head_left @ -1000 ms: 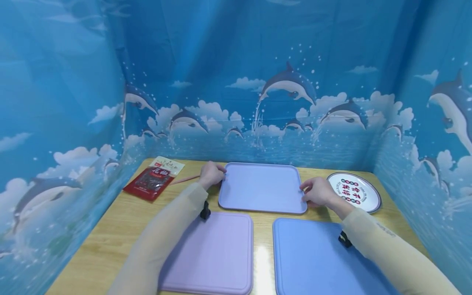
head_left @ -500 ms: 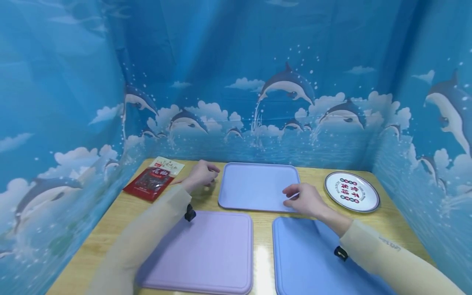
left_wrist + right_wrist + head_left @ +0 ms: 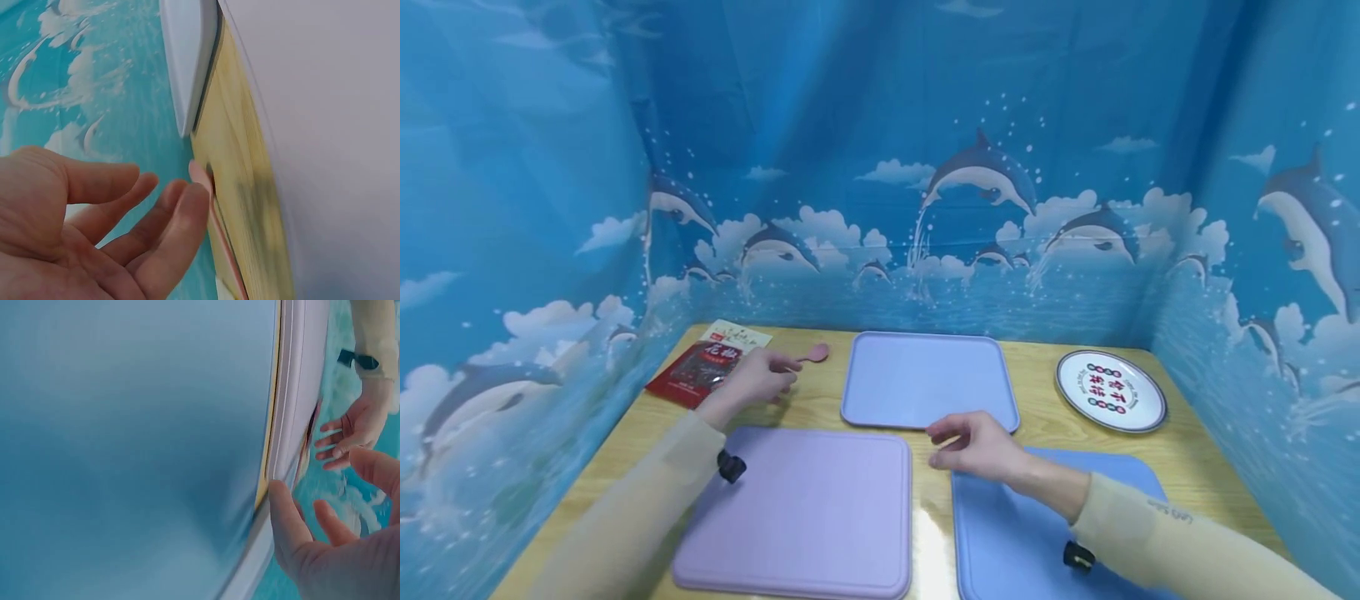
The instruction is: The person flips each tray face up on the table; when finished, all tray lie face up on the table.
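Note:
My left hand [image 3: 756, 382] hovers over the table's left side, fingers loosely bent around nothing. Just past its fingertips lies a pink spoon [image 3: 817, 352], its handle partly hidden behind the hand in the head view; the left wrist view shows more of the spoon [image 3: 215, 215]. My right hand [image 3: 976, 448] hangs with thumb and fingers apart, holding nothing, above the rear left corner of a blue board [image 3: 1037, 525]. Behind it, a pale lavender-blue tray [image 3: 928, 379] lies flat at the back centre. A lilac board [image 3: 805, 512] rests in front of the left hand.
Beside the left hand is a red packet [image 3: 688, 375] with a pale packet [image 3: 741, 335] behind it. A white plate [image 3: 1086, 396] with red lettering stands at the back right. A dolphin-print curtain [image 3: 850, 125] surrounds the wooden table [image 3: 602, 475] at the back and sides.
Both hands have come away from the tray's ends. The left hand moved left and nearer, uncovering the spoon's bowl; the right hand moved left and nearer. The tray stays in place.

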`<action>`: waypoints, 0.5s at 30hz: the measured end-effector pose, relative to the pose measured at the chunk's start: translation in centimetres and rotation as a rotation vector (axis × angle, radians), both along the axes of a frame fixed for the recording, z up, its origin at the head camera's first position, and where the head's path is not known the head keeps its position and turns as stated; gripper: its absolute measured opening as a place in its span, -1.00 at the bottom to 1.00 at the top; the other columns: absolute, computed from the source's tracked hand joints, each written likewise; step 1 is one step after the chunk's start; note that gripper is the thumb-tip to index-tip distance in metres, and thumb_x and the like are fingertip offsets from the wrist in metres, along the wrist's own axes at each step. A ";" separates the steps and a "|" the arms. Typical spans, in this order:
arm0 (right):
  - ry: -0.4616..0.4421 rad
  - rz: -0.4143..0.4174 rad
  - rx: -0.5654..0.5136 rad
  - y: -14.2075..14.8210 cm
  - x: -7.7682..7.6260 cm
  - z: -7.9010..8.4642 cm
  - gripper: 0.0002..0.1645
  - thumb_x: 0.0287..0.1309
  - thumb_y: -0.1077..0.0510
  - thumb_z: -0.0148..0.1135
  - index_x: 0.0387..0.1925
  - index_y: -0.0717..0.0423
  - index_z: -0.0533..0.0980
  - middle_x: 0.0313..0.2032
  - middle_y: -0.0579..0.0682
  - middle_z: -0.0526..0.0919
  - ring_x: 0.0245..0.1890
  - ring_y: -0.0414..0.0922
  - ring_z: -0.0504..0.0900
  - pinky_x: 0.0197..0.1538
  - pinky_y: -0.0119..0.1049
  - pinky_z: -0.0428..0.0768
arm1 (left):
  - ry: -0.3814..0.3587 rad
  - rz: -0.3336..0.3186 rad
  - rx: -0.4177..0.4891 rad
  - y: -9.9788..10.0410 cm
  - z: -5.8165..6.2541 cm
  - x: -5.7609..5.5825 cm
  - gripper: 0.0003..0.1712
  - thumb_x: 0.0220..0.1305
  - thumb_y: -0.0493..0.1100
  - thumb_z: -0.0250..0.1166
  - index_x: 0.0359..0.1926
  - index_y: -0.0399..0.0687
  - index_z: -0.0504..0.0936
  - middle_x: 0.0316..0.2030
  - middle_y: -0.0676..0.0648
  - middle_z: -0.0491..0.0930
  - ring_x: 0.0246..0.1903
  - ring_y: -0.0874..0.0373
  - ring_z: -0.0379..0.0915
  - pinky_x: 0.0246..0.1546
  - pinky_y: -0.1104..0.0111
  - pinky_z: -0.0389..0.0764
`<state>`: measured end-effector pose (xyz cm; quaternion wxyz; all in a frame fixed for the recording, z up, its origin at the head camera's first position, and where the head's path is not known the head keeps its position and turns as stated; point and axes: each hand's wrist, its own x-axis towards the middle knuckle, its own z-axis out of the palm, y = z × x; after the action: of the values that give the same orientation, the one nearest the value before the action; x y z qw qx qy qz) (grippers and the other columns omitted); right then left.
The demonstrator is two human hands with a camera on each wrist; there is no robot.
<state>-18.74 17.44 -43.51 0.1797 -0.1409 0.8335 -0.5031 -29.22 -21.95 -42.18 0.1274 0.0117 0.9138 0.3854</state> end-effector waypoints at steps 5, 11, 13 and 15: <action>-0.119 -0.009 -0.053 -1.3 1.7 -0.1 -0.33 0.23 0.27 0.60 0.34 0.39 0.62 0.33 0.40 0.71 0.03 -0.05 0.86 0.02 -0.22 0.88 | 0.033 -0.013 -0.013 -3.1 0.1 2.7 -0.51 0.58 -0.18 0.32 0.41 -0.28 0.68 0.23 -0.39 0.77 -0.14 -0.07 0.82 -0.17 0.23 0.86; -0.137 -0.035 -0.060 -2.5 2.8 -0.2 -0.24 0.17 0.28 0.64 0.41 0.28 0.61 0.43 0.35 0.64 0.10 -0.02 0.81 0.06 -0.20 0.86 | 0.046 -0.047 -0.076 -5.4 0.3 5.6 -0.48 0.53 -0.17 0.39 0.39 -0.33 0.68 0.21 -0.42 0.78 -0.12 -0.06 0.84 -0.20 0.25 0.87; -0.135 -0.033 -0.052 -2.9 3.1 -0.4 -0.21 0.15 0.28 0.66 0.42 0.23 0.61 0.43 0.31 0.64 0.12 -0.01 0.79 0.07 -0.21 0.84 | 0.050 -0.063 -0.106 -5.9 0.3 6.4 -0.48 0.53 -0.16 0.41 0.38 -0.35 0.67 0.22 -0.44 0.77 -0.02 -0.14 0.84 -0.11 0.15 0.90; -0.129 -0.028 -0.042 -3.2 3.3 -0.5 -0.20 0.13 0.28 0.67 0.42 0.19 0.62 0.43 0.26 0.65 0.15 0.00 0.77 0.08 -0.21 0.82 | 0.052 -0.069 -0.144 -6.2 0.2 7.2 -0.46 0.53 -0.14 0.42 0.39 -0.34 0.67 0.23 -0.44 0.77 0.10 -0.24 0.81 0.03 0.00 0.89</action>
<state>-15.41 14.21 -44.03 0.2232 -0.1002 0.8113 -0.5310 -22.03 -28.19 -41.96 0.1173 0.0441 0.9412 0.3138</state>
